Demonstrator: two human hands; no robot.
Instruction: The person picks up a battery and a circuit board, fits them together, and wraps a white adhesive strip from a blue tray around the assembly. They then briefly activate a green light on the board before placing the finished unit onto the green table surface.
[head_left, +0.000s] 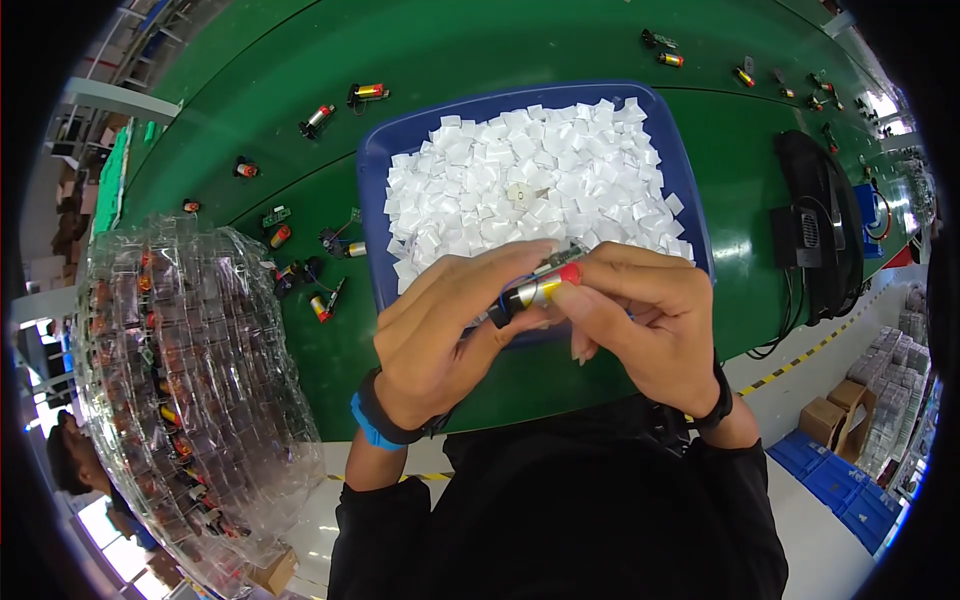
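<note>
A small cylindrical battery (541,290) in a red and yellow wrap is held between my two hands, over the near edge of a blue tray (375,200). It has a black end, and a small circuit board (556,258) lies along its far side. My left hand (440,325) is closed around the black end and the board. With thumb and forefinger, my right hand (655,320) pinches the red end. White square pads (540,150) fill the tray in a heap. A round pale piece (519,195) lies on top of them. My fingers hide part of the board.
Left of the tray, several battery-and-board assemblies (323,305) lie on the green table (520,40). A bulky stack of clear plastic trays (200,370) stands at the left. A black box with cables (796,238) sits at the right. Blue crates (830,485) are on the floor.
</note>
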